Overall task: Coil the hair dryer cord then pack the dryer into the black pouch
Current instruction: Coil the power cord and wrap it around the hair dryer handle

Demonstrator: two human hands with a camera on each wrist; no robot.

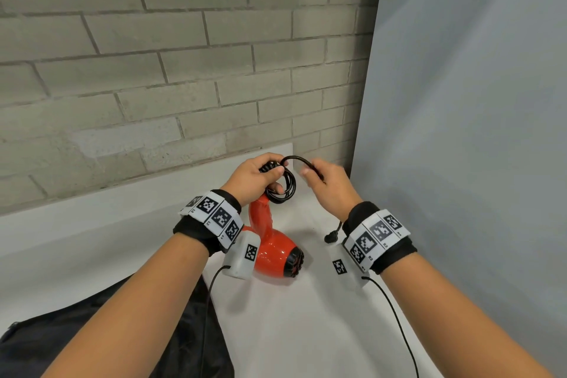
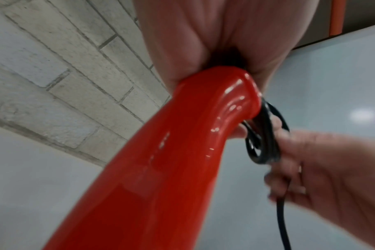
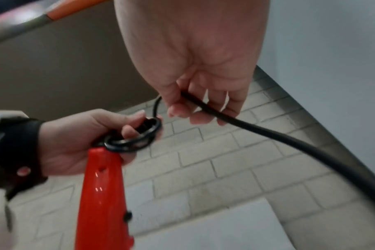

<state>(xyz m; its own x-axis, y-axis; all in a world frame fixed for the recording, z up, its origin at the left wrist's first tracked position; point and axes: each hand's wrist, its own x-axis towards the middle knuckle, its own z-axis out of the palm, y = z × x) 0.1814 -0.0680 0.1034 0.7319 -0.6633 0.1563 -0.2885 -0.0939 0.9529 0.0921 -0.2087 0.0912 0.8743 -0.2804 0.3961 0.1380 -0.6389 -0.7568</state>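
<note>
Your left hand (image 1: 253, 176) is gripping the end of the red hair dryer (image 1: 270, 242) handle together with the coiled loops of the black cord (image 1: 283, 186), fingers curled round both. Your right hand (image 1: 326, 184) is pinching a free length of cord between thumb and fingers, just beside the coil. The dryer body is hanging low over the white surface (image 1: 291, 316). The black pouch (image 1: 190, 325) is lying on the surface at lower left, beneath your left forearm.
</note>
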